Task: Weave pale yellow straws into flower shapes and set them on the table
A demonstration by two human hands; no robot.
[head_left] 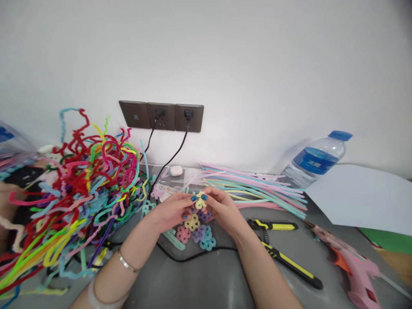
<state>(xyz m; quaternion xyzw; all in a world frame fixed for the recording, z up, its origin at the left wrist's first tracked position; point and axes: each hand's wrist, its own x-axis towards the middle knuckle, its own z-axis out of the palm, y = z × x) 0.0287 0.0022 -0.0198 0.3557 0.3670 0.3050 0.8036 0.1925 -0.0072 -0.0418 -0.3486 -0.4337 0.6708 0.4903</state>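
Left hand (pixel 175 210) and right hand (pixel 222 208) meet at center, fingers bent, thumbs nearly together; both forearms angled inward.

Glossy blue polish (pixel 193 198) coats the visible nails of the left hand (pixel 174 210) and the thumbnail of the right hand (pixel 223 209). The left forearm (pixel 131 246) wears a slim silver-coloured bracelet (pixel 127 263) and, nearer, a wider, pale, smooth bangle (pixel 104 302).

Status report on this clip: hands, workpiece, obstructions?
Left hand and right hand both on pale yellow looped piece. Finished-looking flowers just below. Black cable crosses table nearer the wearer.
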